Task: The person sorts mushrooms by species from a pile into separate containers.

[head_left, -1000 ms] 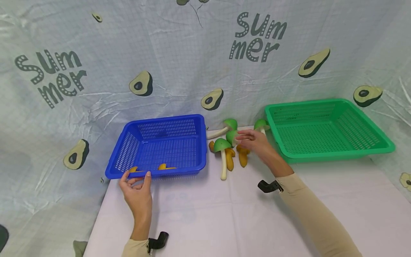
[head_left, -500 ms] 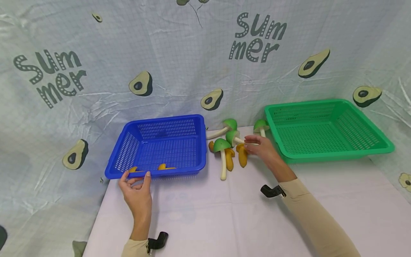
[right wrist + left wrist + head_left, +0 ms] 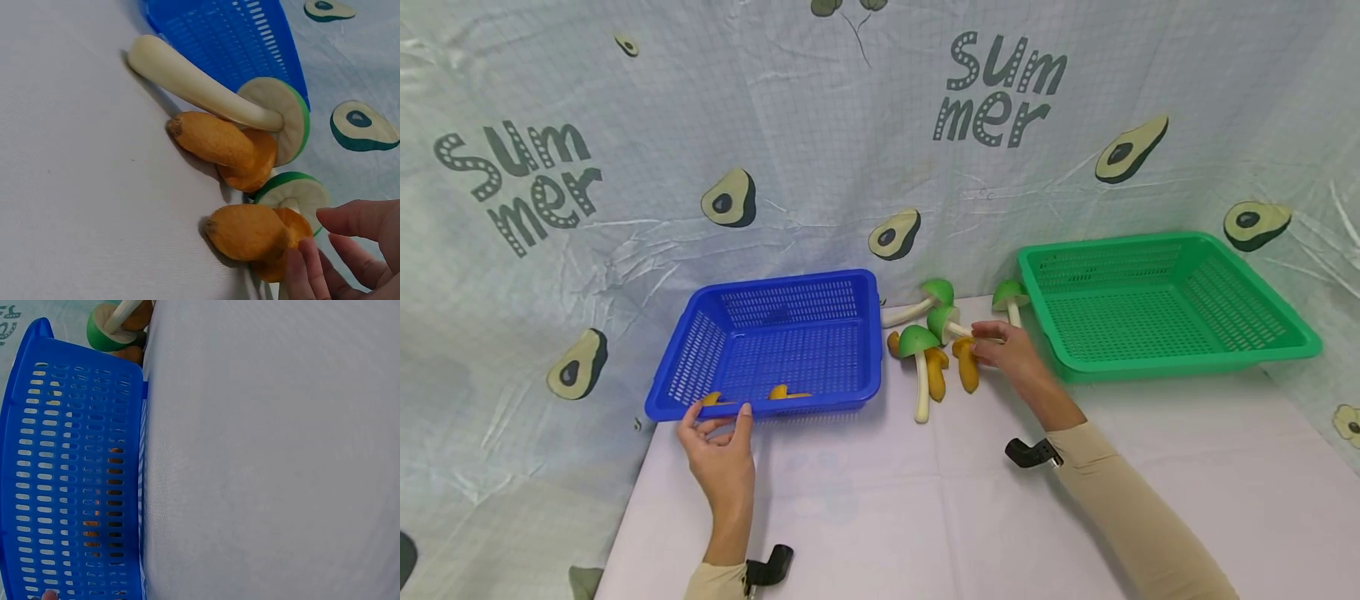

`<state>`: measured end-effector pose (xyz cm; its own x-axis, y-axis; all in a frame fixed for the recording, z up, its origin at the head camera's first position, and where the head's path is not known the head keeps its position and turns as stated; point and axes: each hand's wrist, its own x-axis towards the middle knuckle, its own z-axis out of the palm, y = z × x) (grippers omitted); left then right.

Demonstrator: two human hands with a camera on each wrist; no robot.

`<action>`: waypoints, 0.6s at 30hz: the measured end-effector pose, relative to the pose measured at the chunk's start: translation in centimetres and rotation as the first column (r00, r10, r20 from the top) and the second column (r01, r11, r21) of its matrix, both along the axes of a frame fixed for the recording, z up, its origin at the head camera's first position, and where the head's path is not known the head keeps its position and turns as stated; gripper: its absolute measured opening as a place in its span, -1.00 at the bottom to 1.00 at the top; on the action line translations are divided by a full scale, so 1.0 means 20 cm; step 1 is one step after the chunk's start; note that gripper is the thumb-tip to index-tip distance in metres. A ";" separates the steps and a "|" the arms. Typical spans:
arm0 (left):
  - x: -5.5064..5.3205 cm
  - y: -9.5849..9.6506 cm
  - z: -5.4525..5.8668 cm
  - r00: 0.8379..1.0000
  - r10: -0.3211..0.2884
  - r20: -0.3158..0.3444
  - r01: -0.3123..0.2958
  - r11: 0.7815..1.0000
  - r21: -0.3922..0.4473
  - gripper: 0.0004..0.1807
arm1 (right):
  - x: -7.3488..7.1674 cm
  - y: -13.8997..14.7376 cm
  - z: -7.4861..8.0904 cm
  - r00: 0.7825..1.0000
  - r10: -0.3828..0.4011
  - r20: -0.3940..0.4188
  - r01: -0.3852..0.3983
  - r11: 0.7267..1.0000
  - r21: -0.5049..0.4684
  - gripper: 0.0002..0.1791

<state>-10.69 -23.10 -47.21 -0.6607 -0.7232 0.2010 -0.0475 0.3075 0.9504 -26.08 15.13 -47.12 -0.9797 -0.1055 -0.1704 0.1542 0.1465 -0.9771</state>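
My left hand [image 3: 724,467] grips the front rim of the blue basket [image 3: 838,402], thumb outside and fingers over the edge. Yellow mushrooms [image 3: 779,392] show just behind that rim. At a small pile, my right hand [image 3: 1013,357] has its fingertips at the cap of a yellow mushroom [image 3: 966,371]; thumb and fingers stand apart around the cap in the right wrist view. Left of it lie another yellow mushroom [image 3: 936,379] and a long-stemmed green-capped mushroom [image 3: 921,383]. A second green-capped mushroom [image 3: 940,323] lies behind, its stem end hidden by my right hand.
A green basket [image 3: 1195,364] stands at the right, with a green-capped mushroom [image 3: 1009,295] by its left corner. Another green-capped mushroom [image 3: 936,292] lies at the back beside the blue basket. A patterned cloth [image 3: 820,125] hangs behind the white-covered table [image 3: 880,517].
My right hand has moved right and slightly down from a green-capped mushroom to the yellow one, which has turned a little. My left hand stays on the blue basket's rim.
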 end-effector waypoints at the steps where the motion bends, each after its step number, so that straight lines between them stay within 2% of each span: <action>1: 0.00 0.00 0.00 1.000 0.000 -0.002 0.000 1.000 0.000 -0.21 | 0.00 0.00 0.00 1.000 -0.007 -0.005 0.007 1.000 0.016 -0.46; 11: 0.01 0.00 -0.01 1.000 -0.005 0.010 0.005 1.000 -0.007 -0.20 | 0.01 -0.03 -0.04 0.993 -0.074 -0.095 0.086 0.988 0.132 -0.50; 18: 0.00 0.00 -0.01 1.000 -0.005 0.005 0.005 1.000 -0.003 -0.20 | 0.01 -0.04 -0.06 0.991 -0.069 -0.113 0.094 0.968 0.232 -0.51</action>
<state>-10.60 -23.10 -47.32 -0.6656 -0.7191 0.1999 -0.0507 0.3108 0.9491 -25.79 14.33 -48.33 -0.9969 0.0070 -0.0788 0.0758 0.3666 -0.9273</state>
